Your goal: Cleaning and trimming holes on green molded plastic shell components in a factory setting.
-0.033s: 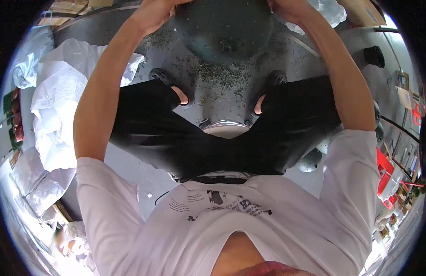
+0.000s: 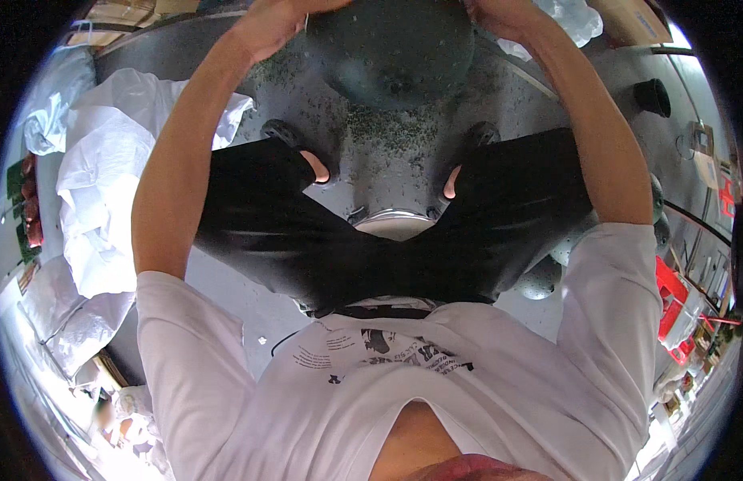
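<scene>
A large, round, dark green ball-like object (image 2: 391, 56) with a speckled, rough surface stands ahead of my feet, its far part cut off by the upper edge. My left hand (image 2: 281, 22) reaches to its left side, with part of the hand passing over the ball near the picture's edge. On the opposite side, my right hand (image 2: 506, 18) is against or just beside the ball. Most of the fingers of both hands lie outside the picture or behind the hands, so their grip is hidden.
Dark green crumbs (image 2: 395, 132) litter the grey floor between my shoes. White plastic sheeting (image 2: 107, 184) lies at left. A seat edge (image 2: 394, 224) shows between my legs. Speckled round balls (image 2: 538, 280) sit by my right thigh; a black pot (image 2: 652, 98) and red items (image 2: 672, 305) are farther right.
Both hands have come very slightly lower in the picture. The round object has stayed almost where it was.
</scene>
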Demonstrator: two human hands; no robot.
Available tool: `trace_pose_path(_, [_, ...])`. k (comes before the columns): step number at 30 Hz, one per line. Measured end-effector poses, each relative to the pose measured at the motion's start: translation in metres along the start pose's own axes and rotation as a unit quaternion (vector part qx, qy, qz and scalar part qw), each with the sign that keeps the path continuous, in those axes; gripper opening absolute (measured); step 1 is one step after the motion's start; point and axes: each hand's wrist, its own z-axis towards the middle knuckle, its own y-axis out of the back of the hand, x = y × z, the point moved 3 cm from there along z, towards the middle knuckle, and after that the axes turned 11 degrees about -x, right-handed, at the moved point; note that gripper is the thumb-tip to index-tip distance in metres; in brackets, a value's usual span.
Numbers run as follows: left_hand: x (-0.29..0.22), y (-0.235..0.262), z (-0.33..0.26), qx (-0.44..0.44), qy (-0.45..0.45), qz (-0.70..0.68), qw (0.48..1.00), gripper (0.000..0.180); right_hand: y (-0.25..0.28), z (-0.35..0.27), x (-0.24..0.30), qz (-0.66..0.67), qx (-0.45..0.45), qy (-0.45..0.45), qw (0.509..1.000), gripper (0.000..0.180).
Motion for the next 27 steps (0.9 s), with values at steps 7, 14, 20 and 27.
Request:
trace_pose_path(7, [0.060,0.004,0.006,0.002,-0.043,0.343,0.938,0.058,0.007,0.006,-0.008,-0.391,0.026,-0.044,0.919,0.045])
trace_pose_path(14, [0.050,-0.022,0.010,0.049,-0.071,0.322,0.943,0.066,0.000,0.004,-0.015,-0.492,0.072,0.040,0.867,0.053])
trace_pose_path(20, [0.055,-0.011,0.008,0.069,-0.049,0.320,0.944,0.063,0.027,0.009,-0.031,-0.410,0.029,0.080,0.908,0.051])
trace_pose_path(27, [0.053,0.011,0.000,0.043,-0.058,0.305,0.949,0.064,0.061,0.021,-0.051,-0.347,0.091,0.006,0.933,0.039])
